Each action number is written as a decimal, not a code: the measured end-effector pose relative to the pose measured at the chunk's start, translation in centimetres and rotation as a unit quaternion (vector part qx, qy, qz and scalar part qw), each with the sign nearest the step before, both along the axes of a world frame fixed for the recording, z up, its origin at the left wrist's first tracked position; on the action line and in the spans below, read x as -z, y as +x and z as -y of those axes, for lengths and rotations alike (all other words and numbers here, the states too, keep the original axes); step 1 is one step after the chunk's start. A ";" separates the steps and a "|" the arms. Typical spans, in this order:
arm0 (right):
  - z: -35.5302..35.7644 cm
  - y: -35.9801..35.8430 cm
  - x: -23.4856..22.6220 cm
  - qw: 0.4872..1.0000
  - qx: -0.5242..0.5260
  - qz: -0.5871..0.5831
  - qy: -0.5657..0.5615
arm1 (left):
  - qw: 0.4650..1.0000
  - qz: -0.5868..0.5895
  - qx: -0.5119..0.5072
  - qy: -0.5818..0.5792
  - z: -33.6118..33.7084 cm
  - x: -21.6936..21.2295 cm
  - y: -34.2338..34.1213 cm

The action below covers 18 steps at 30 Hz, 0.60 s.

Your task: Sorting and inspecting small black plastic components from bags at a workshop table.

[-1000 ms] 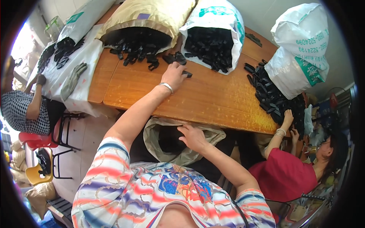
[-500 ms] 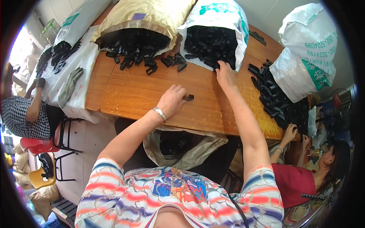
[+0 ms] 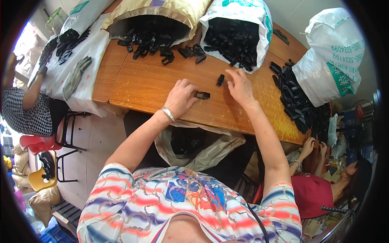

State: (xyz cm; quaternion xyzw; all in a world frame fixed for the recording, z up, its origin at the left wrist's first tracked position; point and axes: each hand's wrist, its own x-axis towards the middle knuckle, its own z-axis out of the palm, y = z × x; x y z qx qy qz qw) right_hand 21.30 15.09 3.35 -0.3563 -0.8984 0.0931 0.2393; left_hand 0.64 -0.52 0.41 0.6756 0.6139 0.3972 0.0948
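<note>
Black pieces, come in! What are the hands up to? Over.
Left hand: gripping one black piece. Right hand: open, empty, beside another piece. Nothing between those two.

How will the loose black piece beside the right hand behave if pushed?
The loose black piece would likely slide rather than roll, as its outline looks blocky. It is probably light, being smaller than the right hand, and perhaps stiff, with straight edges.

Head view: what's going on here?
A person is working at a wooden table. The left hand holds a black part at one end, and the right hand is open beside a loose black piece, seemingly not touching it. Similar pieces spill from a tan sack and fill the white sack next to it. An open bag sits below the table's near edge.
</note>
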 end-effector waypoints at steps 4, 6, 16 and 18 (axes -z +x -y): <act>0.3 -0.8 -0.1 0.996 -0.073 0.039 0.034 | 1.000 0.005 0.000 0.002 -0.3 0.3 0.1; -0.3 -1.0 0.4 0.992 -0.086 0.086 0.042 | 1.000 0.006 -0.004 -0.008 -0.4 0.3 0.1; 5.6 -3.1 -0.5 0.989 -0.107 -0.038 -0.090 | 1.000 0.004 -0.005 0.002 -0.7 0.6 -0.1; 5.8 -3.0 -0.3 0.990 -0.116 -0.030 -0.078 | 1.000 0.004 -0.007 0.004 -0.7 0.7 -0.1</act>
